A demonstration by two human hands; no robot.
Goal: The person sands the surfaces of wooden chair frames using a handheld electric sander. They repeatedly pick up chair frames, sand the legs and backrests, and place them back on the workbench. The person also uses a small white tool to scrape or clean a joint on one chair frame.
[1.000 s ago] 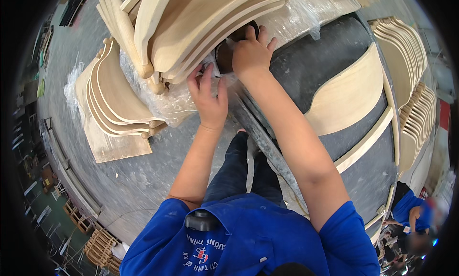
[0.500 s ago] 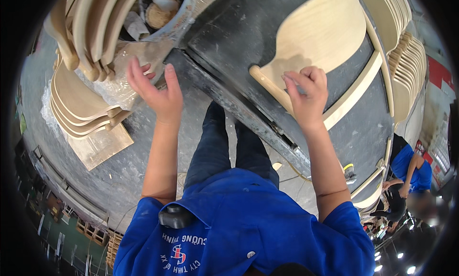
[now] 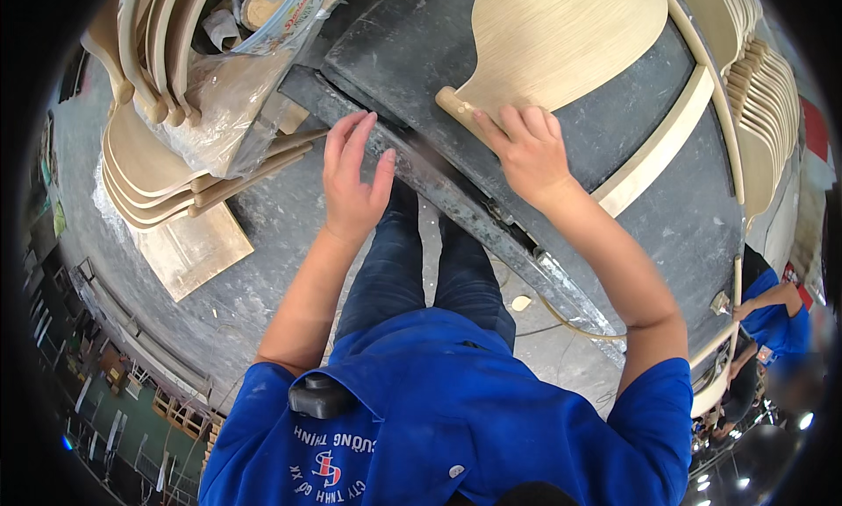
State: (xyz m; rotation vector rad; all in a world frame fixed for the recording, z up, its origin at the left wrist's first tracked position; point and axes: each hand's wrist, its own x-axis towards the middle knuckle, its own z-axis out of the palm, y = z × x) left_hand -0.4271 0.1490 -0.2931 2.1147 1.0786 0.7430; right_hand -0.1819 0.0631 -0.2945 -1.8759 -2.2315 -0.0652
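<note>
My right hand point(image 3: 531, 160) lies on a wooden chair backrest point(image 3: 561, 46), though from here I can't tell whether it grips. My left hand point(image 3: 355, 177), loose and empty, is near the tabletop point(image 3: 618, 129) edge; stacked backrests point(image 3: 145, 155) sit farther left of it.

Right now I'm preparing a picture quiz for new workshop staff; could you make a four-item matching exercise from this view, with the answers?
1. Right hand
2. Left hand
3. Broad wooden panel
4. Round tub

A. Blue-walled, with things inside
B. Near the metal edge, holding nothing
C. Pale, lying on the dark tabletop
D. Touching pale wood

Pairs: 1-D, 2-B, 3-C, 4-A
</note>
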